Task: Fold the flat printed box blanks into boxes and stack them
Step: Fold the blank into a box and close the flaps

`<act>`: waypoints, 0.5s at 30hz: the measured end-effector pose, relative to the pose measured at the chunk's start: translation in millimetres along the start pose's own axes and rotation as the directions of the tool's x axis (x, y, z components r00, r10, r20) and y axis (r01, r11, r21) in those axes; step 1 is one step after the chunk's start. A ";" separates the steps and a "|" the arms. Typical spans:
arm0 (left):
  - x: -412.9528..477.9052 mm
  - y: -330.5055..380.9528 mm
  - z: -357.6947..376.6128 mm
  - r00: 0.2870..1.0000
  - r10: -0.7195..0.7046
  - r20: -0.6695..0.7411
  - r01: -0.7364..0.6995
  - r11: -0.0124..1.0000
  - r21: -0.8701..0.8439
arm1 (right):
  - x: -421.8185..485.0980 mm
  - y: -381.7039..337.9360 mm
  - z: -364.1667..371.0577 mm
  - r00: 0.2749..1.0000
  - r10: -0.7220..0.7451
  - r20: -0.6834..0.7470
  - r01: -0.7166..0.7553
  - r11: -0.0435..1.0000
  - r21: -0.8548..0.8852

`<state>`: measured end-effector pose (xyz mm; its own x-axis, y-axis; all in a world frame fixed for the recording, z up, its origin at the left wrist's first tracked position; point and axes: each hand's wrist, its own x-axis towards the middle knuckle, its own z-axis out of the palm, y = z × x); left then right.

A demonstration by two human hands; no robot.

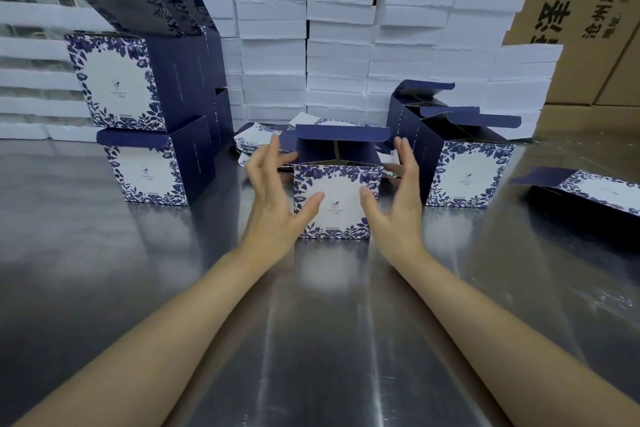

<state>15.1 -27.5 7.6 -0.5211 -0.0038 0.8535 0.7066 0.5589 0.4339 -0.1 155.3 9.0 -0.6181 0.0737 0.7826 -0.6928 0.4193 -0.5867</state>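
While the floral blue-and-white cardboard box [337,189] stands upright between them, left hand [273,199] and right hand [398,199] flank it, fingers spread, gripping nothing.

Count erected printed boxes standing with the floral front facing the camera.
4. Left stack: upper box on lower box. Middle box. Right box. More boxes stand behind the left and right ones, partly hidden; a tipped box lies far right, not counted.
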 end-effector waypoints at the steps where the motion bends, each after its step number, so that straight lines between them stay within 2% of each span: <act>1: 1.0 0.0 -0.5 1.000 -0.008 -0.020 0.008 1.000 -0.005 | 1.3 0.6 -1.4 1.000 0.001 0.001 -0.001 1.000 0.015; 4: 3.4 4.5 -0.5 0.991 -0.133 -0.021 0.129 0.983 -0.130 | 5.9 -2.4 -3.2 0.999 0.040 0.017 -0.042 0.991 0.127; 7: 1.9 7.4 4.0 0.986 -0.157 0.057 0.164 0.973 -0.160 | 9.3 -10.2 -5.8 0.997 0.059 0.055 -0.068 0.979 0.191; 10: 0.5 8.6 0.9 0.987 -0.114 0.114 0.127 0.985 -0.115 | 9.6 -12.9 -9.6 0.992 -0.016 0.126 0.005 0.996 0.087; 12: 0.4 7.2 -2.3 0.984 -0.116 0.137 0.129 0.988 -0.086 | 9.9 -11.4 -11.5 0.991 -0.078 0.110 0.077 0.997 0.015; 15: 1.2 8.0 -4.9 0.979 -0.155 0.129 0.169 0.981 -0.099 | 8.5 -9.1 -11.5 0.992 -0.104 0.067 0.106 0.994 -0.040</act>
<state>22.5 -27.1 13.5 -0.6821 0.0168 0.7311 0.6525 0.4654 0.5980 5.2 162.5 23.4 -0.5664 -0.0308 0.8235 -0.7394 0.4604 -0.4913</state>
